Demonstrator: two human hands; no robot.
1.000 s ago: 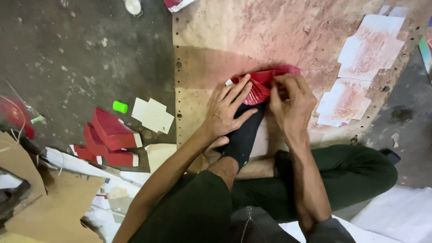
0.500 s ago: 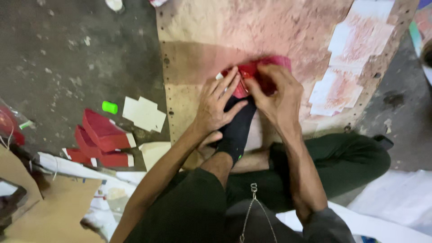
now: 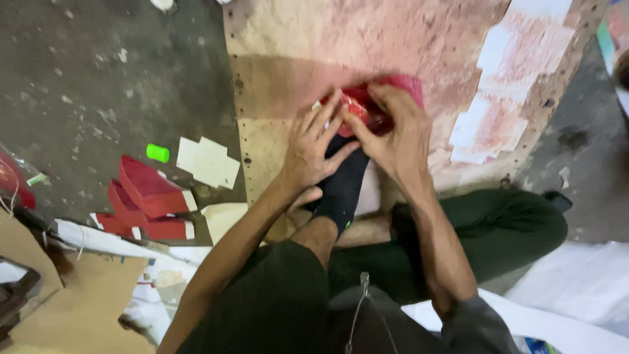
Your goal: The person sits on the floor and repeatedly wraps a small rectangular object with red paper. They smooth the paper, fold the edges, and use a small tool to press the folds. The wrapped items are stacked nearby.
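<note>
- L hand (image 3: 314,147): fingers spread, tips pressing on the red piece (image 3: 367,108); not gripping it, more pinning it down.
- R hand (image 3: 393,134): fingers curled over the red piece from the other side, prob. pinching an edge, but view's blurred.
- Red piece sits on the stained board (image 3: 295,52), just beyond the foot in a black sock (image 3: 344,183).
- Stack of red boxes (image 3: 151,200) + white card cut-outs (image 3: 209,160) on the floor, well apart to the L.

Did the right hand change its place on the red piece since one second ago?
Yes. The right hand has slid left over the red piece, judged against the pink-stained board, closer to the left hand.
</note>
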